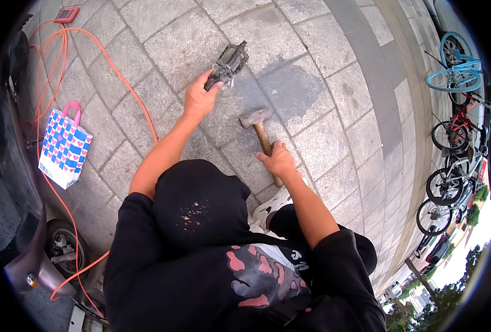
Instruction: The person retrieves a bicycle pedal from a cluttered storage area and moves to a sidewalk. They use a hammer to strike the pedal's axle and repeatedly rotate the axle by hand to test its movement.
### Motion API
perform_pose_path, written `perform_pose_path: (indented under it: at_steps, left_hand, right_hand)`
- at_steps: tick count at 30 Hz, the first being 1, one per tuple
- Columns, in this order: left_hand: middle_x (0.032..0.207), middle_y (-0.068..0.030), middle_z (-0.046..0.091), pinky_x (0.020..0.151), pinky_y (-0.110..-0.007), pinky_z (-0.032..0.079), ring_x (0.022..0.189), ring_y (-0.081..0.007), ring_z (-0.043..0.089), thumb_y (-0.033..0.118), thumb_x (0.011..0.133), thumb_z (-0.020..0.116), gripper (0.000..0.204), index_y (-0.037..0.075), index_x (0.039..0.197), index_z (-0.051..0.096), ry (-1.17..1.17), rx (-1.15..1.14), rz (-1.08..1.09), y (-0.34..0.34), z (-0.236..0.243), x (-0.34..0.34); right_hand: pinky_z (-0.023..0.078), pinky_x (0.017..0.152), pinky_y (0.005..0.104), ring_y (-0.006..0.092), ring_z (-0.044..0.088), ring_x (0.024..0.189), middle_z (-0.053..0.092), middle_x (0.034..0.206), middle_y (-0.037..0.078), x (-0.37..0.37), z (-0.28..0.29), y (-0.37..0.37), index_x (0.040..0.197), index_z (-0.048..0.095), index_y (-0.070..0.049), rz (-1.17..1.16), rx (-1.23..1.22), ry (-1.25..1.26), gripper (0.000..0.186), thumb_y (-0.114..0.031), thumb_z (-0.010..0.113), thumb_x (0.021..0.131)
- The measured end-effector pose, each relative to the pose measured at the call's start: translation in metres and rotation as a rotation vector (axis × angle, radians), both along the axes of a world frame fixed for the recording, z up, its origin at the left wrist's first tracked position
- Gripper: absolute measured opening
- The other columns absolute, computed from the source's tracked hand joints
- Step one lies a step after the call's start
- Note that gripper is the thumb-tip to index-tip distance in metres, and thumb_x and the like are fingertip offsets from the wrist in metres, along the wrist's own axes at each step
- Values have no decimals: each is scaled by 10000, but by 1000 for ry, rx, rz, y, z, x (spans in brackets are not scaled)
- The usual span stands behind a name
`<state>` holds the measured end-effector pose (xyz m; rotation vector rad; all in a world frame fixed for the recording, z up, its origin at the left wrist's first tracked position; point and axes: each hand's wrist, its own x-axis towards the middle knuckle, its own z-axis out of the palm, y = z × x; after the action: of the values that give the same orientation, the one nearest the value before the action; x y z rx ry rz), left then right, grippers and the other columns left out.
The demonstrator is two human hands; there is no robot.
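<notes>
My left hand [200, 98] is closed around one end of a dark, greasy metal part [230, 62]. The part has an open frame and a stub at its far end; I cannot make out its exact kind. It is held up over the paving, left of a dark grey stain [295, 88]. My right hand [280, 161] grips the wooden handle of a hammer [263, 133]. Its heavy steel head points away from me, near the lower edge of the stain. The two hands are apart, and the hammer does not touch the metal part.
An orange cable or hose [121, 77] loops across the left side, by a red device [67, 15]. A checked bag [66, 145] stands near a scooter [26, 243]. My white shoe [271, 206] is below the hammer. Parked bicycles [447, 185] line the far right.
</notes>
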<state>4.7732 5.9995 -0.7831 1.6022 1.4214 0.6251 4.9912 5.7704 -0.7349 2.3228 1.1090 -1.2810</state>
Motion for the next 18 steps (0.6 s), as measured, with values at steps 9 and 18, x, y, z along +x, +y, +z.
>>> perform_pose_path:
  at_steps: [9,18]
  left_hand:
    - [1235,-73,788,904,-397,477,1113,-258,741,220,941,820,359,123,1279,745,131,394,-143,-44,-31,-24]
    - [1233,-56,787,877,-407,470,1086,-258,731,220,919,820,357,141,1259,745,107,408,-133,-37,-29,-36]
  right_hand:
    - [562,874,554,491,713,948,711,1022,291,-10,-35,-4,1190,573,48,-184,393,-18,518,-384,750,965]
    - [489,572,354,142,594,613,625,685,62,-53,30,53,976,585,-3,-199,699,350,424,-392,576,1147]
